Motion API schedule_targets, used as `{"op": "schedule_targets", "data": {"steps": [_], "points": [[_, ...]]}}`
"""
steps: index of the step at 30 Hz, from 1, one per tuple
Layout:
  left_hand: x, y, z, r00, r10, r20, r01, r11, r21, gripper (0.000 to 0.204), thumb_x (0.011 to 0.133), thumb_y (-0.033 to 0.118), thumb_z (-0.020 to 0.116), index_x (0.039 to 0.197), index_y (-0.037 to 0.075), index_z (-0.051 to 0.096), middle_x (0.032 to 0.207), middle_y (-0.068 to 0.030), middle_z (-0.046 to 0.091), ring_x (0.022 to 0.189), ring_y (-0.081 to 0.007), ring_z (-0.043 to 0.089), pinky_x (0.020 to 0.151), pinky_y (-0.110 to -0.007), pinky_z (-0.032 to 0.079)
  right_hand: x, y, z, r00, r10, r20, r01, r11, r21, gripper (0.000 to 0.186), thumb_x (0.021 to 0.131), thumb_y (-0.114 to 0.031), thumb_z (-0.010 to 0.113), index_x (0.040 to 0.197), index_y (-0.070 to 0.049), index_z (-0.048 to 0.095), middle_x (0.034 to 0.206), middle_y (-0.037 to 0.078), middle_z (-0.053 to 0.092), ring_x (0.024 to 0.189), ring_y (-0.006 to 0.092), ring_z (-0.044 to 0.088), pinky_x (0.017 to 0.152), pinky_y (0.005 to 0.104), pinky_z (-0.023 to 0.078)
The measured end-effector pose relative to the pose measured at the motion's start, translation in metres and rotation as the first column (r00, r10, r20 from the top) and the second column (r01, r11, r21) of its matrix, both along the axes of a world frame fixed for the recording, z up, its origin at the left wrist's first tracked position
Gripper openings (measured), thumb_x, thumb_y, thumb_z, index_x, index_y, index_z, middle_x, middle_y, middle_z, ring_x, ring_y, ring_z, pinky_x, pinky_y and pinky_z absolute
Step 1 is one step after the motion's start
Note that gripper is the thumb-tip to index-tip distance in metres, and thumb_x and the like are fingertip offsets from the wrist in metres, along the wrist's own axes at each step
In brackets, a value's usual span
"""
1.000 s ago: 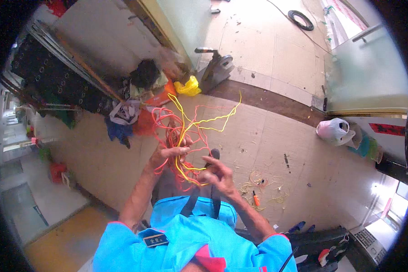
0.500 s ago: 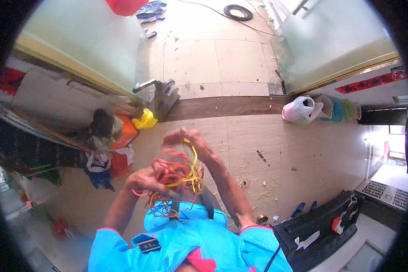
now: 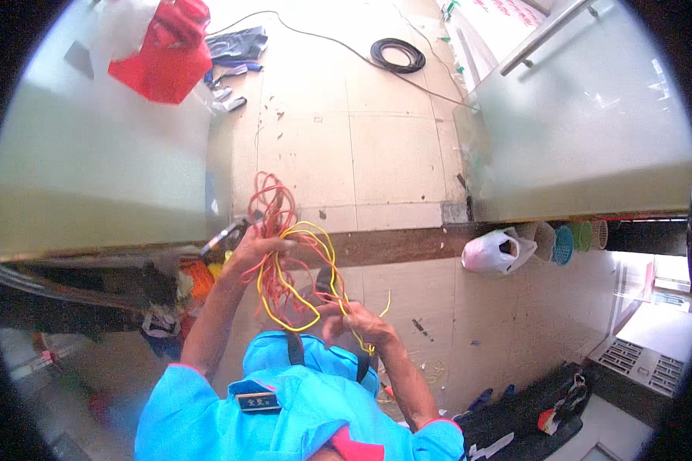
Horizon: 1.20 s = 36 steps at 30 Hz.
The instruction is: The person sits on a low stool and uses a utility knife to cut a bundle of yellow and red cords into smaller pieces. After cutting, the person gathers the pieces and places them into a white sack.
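A loose bundle of red electrical wires [image 3: 273, 201] hangs in loops from my left hand [image 3: 252, 250], which is closed round its middle and held out ahead on the left. Yellow wire [image 3: 333, 253] curves out of the same bundle toward my right hand [image 3: 359, 323]. That hand, lower and nearer my body, has its fingers closed on the yellow wire. One yellow end sticks up past its knuckles, and more strands hang below it. Some red loops droop between the two hands.
Frosted glass doors [image 3: 584, 138] stand on both sides of a doorway. A black cable coil [image 3: 398, 56] lies beyond it. White plastic bag [image 3: 488, 252] and several baskets [image 3: 563, 246] line the right wall. A black sofa [image 3: 527, 419] is at lower right. Red bag [image 3: 165, 58] shows at upper left.
My left hand has moved up and forward with the wire bundle, which now spreads into longer loops. My right hand has come down toward my body, drawing yellow wire along. The view has tilted up.
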State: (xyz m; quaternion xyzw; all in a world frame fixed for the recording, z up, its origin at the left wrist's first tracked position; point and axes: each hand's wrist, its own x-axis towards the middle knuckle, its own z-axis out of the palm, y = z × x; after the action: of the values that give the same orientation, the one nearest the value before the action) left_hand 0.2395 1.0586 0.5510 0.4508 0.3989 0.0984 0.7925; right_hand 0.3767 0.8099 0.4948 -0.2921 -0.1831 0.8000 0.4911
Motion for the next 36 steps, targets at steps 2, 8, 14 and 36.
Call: {"op": "schedule_targets", "data": {"steps": [2, 8, 14, 36], "points": [[0.053, 0.045, -0.001, 0.998, -0.053, 0.018, 0.052, 0.998, 0.044, 0.019, 0.078, 0.005, 0.07, 0.095, -0.001, 0.064, 0.072, -0.0033, 0.062, 0.056, -0.0103, 0.059, 0.051, -0.024, 0.05, 0.052, 0.025, 0.021, 0.982, 0.106, 0.156, -0.104, 0.994, -0.021, 0.066, 0.084, -0.044, 0.07, 0.127, 0.002, 0.055, 0.08, 0.012, 0.068, 0.073, 0.0207, 0.067, 0.069, 0.0346, 0.054], [0.197, 0.151, -0.006, 0.995, 0.054, 0.083, -0.053, 0.999, -0.013, 0.021, 0.082, 0.006, 0.069, 0.101, -0.004, 0.065, 0.077, -0.0059, 0.063, 0.056, -0.0101, 0.059, 0.052, -0.024, 0.052, 0.224, 0.073, 0.011, 0.766, -0.215, 0.606, 0.404, 0.894, -0.194, 0.025, 0.093, -0.026, 0.065, 0.088, -0.001, 0.066, 0.067, 0.005, 0.062, 0.064, 0.0136, 0.062, 0.06, 0.028, 0.047], [0.299, 0.222, -0.005, 0.976, 0.054, 0.212, -0.06, 0.998, 0.021, 0.023, 0.084, 0.007, 0.07, 0.104, -0.002, 0.064, 0.082, -0.005, 0.064, 0.061, -0.0123, 0.063, 0.053, -0.026, 0.054, 0.406, 0.241, -0.007, 0.565, -0.819, 0.104, 0.825, 0.563, -0.042, 0.03, 0.098, -0.028, 0.048, 0.085, -0.005, 0.062, 0.089, 0.014, 0.069, 0.099, 0.0293, 0.067, 0.088, 0.0413, 0.053], [0.606, 0.734, 0.007, 0.985, -0.059, 0.16, -0.011, 0.915, 0.404, 0.043, 0.084, 0.01, 0.074, 0.122, 0.003, 0.055, 0.097, -0.0009, 0.062, 0.085, -0.0089, 0.058, 0.077, -0.026, 0.051, 0.639, 0.976, 0.047, 0.746, -0.589, -0.31, 0.511, 0.805, -0.301, 0.042, 0.102, -0.039, 0.041, 0.069, -0.012, 0.041, 0.064, 0.004, 0.048, 0.041, 0.0164, 0.04, 0.038, 0.0306, 0.037]]}}
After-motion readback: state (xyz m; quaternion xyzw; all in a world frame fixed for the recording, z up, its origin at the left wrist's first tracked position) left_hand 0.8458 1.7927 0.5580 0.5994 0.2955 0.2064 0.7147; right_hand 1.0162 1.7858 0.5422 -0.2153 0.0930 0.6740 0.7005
